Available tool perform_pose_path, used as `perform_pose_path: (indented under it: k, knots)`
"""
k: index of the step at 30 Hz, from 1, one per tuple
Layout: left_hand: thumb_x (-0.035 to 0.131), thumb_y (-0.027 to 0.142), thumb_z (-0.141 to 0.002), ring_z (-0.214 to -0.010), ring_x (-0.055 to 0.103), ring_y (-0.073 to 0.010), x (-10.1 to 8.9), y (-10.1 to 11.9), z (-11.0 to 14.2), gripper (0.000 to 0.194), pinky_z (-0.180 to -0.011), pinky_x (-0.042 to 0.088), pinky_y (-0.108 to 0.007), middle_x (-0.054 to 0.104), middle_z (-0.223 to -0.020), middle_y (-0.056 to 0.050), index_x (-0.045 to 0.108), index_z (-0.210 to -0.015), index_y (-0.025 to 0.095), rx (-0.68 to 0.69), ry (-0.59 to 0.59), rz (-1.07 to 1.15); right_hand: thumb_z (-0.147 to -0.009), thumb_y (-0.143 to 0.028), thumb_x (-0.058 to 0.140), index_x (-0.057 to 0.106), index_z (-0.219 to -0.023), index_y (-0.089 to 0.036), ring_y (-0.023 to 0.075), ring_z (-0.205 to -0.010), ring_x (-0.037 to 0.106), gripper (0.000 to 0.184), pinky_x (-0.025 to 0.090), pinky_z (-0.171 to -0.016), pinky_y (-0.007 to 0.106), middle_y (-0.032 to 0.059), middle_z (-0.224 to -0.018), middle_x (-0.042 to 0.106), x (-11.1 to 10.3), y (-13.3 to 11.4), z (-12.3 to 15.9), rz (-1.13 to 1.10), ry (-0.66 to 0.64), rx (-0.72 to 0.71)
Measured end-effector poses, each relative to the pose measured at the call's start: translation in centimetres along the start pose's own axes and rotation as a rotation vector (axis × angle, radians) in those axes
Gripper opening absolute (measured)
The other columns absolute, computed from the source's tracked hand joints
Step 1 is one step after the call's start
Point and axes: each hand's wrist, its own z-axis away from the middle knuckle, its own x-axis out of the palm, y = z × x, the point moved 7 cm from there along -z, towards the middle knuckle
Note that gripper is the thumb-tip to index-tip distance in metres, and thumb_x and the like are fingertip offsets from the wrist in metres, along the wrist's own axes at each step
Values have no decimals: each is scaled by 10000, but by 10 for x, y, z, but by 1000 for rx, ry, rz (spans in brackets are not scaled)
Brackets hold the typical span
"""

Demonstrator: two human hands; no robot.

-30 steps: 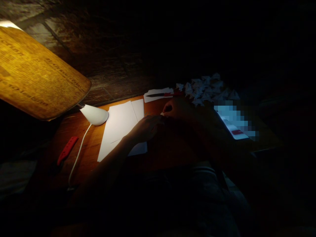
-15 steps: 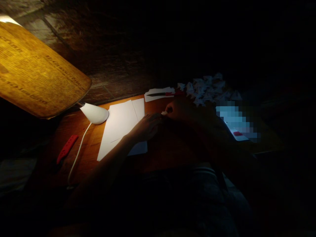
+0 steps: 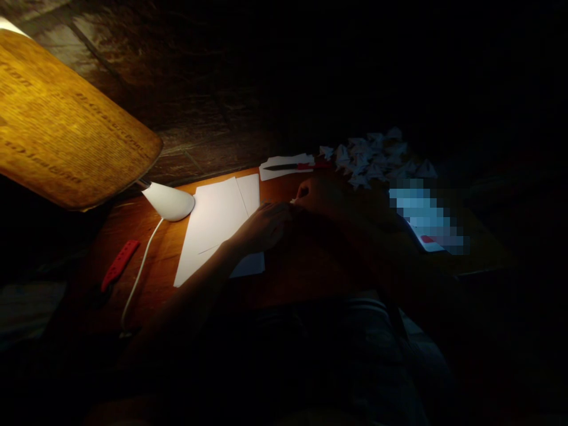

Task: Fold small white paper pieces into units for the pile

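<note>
A small bit of white paper (image 3: 293, 201) shows between my two hands, mostly covered by fingers. My right hand (image 3: 320, 196) pinches it from the right with thumb and forefinger. From the left, my left hand (image 3: 270, 225) comes in with curled fingers that meet the same paper; its fingertips lie in shadow. Under my left wrist are white paper sheets (image 3: 217, 207), spread in a loose stack. Beyond the hands, a knife (image 3: 284, 167) with a dark blade and red handle rests on smaller paper pieces (image 3: 271, 176). Several small folded paper pieces (image 3: 361, 158) are heaped behind my right hand.
A lamp with a printed shade (image 3: 80, 124) and white base (image 3: 171, 202) stands at the left, its cord (image 3: 141, 272) running to the front edge. A red slotted strip (image 3: 120, 263) lies on the wooden table (image 3: 164, 254). A lit, blurred phone (image 3: 428, 219) lies right.
The paper between my fingers shows less than before, as my fingers have closed further over it. The whole view has shifted slightly; nothing else has moved.
</note>
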Motion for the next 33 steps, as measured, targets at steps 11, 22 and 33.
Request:
perform_pose_path:
  k: [11,22,33]
  knots:
    - [512,71,-905,-1241,603,-313,-1,1,0,348,-1069,542,-528,607,-1378,-174,674,-1199,163,-41,-1,0,-983,-268,636,814,-1043,-159,231,-937,685,217,405,-740,322,122,-1075,797,-2,-24,9,330,-22,-337]
    - [574,170,-932,-1284,541,-365,-2,-3,2,309,-1071,516,-585,614,-1371,-174,728,-1199,174,-95,-43,-136,-933,-208,625,831,-1110,-165,251,-969,691,276,425,-778,332,132,-1128,808,-8,-29,19,380,-129,-352]
    - [588,177,-917,-1314,545,-352,-3,-4,2,355,-1092,495,-565,622,-1413,-132,713,-1246,226,-106,-48,-130,-917,-264,688,855,-1074,-187,246,-948,705,243,421,-758,322,121,-1117,819,-8,-24,18,306,-159,-313]
